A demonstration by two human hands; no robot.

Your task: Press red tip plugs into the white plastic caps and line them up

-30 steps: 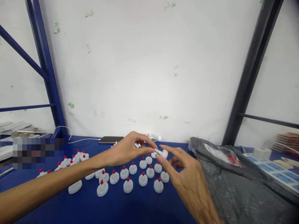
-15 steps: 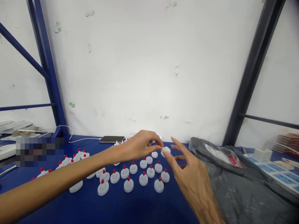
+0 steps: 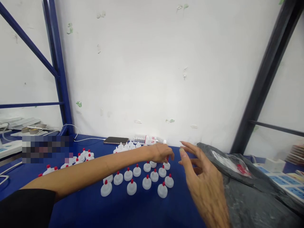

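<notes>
Here's the left hand [image 3: 161,153], fingers pinched on the red tip of a squat white plastic bottle [image 3: 167,166], at the two o'clock edge of a cluster of similar red-tipped bottles [image 3: 147,183] on the blue tabletop [image 3: 128,210]! At four o'clock from it, the right hand [image 3: 204,172] is open and bare, a crumpled grey plastic bag [image 3: 251,196] on its three o'clock side

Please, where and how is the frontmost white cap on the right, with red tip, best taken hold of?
The white cap is probably best pinched across its wide round body, coming from the front: it stands upright, its red tip is small, and the neighbouring caps stand farther back.
</notes>
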